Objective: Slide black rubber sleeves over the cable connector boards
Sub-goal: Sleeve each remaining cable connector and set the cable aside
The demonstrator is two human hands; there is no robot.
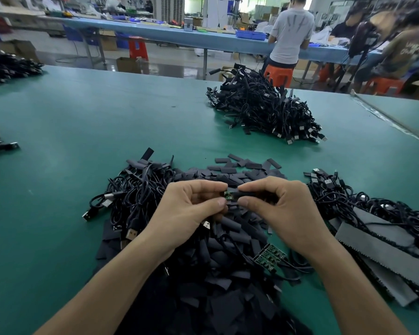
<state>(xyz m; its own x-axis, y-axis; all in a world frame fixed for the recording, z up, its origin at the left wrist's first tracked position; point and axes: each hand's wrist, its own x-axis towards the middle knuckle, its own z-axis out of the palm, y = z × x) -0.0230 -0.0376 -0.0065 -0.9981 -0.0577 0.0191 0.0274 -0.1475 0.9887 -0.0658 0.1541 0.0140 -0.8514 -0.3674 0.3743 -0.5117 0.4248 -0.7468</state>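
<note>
Bare forearms (111,281) reach in from 6 o'clock and end in two hands that meet just below the middle of the view. The left hand (189,209) pinches a small green connector board (227,195) between thumb and forefinger, its other fingers curled. The right hand (283,206) pinches a black rubber sleeve (246,194) the same way. The sleeve's end touches the board's right edge, and a green patch of the board shows between the two sets of fingertips. A silver USB plug (206,224) hangs just under the left palm.

Beneath the hands, running down to 6 o'clock, lies a heap of loose black sleeves (228,274). A cluster of bare green boards (269,258) on their wires rests on it at 5 o'clock, near the right wrist. At 9 o'clock of the hands a tangle of black cables (136,189) touches the heap. At 3 o'clock lies another cable tangle (363,204), with grey foam strips (377,245) below it. Well apart at 1 o'clock, a tall mound of sleeved cables (264,107) sits on the green table (82,117). Beyond the table's far edge at 12 to 1 o'clock, a person in a grey shirt (290,32) stands at a blue bench beside an orange stool (278,74).
</note>
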